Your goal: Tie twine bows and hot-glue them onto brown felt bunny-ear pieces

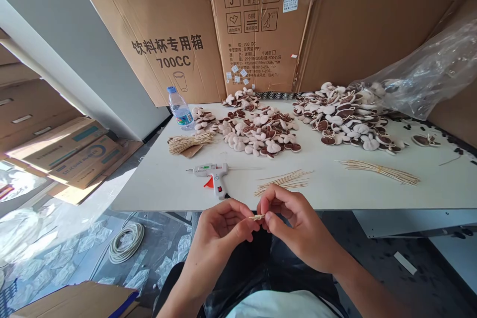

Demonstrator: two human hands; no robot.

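Between my two hands, just in front of the table's edge, is a small piece of cream cord [257, 217] that looks knotted or twisted. My left hand [227, 228] pinches its left end between thumb and forefinger. The right end is pinched by my right hand [292, 218], with the other fingers curled. Loose cream cords [285, 181] lie on the table just beyond my fingers. A white glue gun [214, 174] with a red trigger rests on its side left of them, a thin clear stick reaching from its back.
Brown and cream plush pieces form piles [261, 131] [346, 119] at the back. Cord bundles lie left [192, 143] and right [380, 171]. A water bottle [181, 109] stands back left, before large cardboard boxes [179, 15]. Clear plastic [421, 79] hangs at right; coiled cable [126, 242] is on the floor.
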